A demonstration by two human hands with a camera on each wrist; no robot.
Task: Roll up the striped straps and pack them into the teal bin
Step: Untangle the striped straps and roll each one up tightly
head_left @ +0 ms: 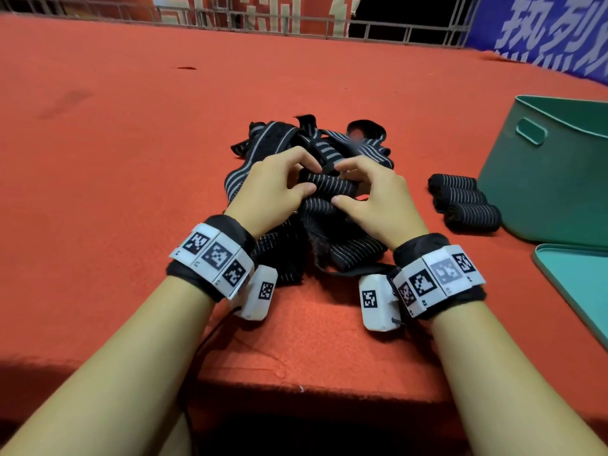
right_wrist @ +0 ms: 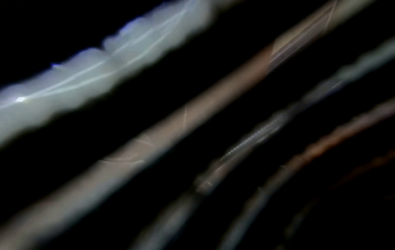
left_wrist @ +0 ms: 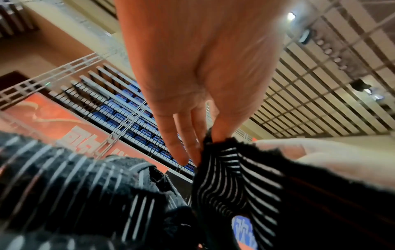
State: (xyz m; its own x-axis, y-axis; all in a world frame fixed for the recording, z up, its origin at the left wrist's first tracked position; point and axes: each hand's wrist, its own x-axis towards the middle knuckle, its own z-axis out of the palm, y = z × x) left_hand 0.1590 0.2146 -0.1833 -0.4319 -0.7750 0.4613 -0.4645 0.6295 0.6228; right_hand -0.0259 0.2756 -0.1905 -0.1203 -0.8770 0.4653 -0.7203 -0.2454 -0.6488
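A heap of black straps with grey stripes (head_left: 273, 143) lies mid-table on the red cloth. Both hands work on a partly rolled strap (head_left: 329, 184) at the heap's near side. My left hand (head_left: 279, 189) grips its left end with curled fingers and thumb; the left wrist view shows the left hand (left_wrist: 200, 152) pinching the striped strap (left_wrist: 230, 182). My right hand (head_left: 365, 189) grips the right end, thumb pressed on the strap below. Three rolled straps (head_left: 467, 204) lie beside the teal bin (head_left: 559, 179) at the right. The right wrist view is dark and blurred.
A teal lid (head_left: 579, 281) lies flat at the right edge, in front of the bin. The table's near edge (head_left: 296, 386) runs just below my wrists. Railings and banners stand beyond the far side of the red cloth.
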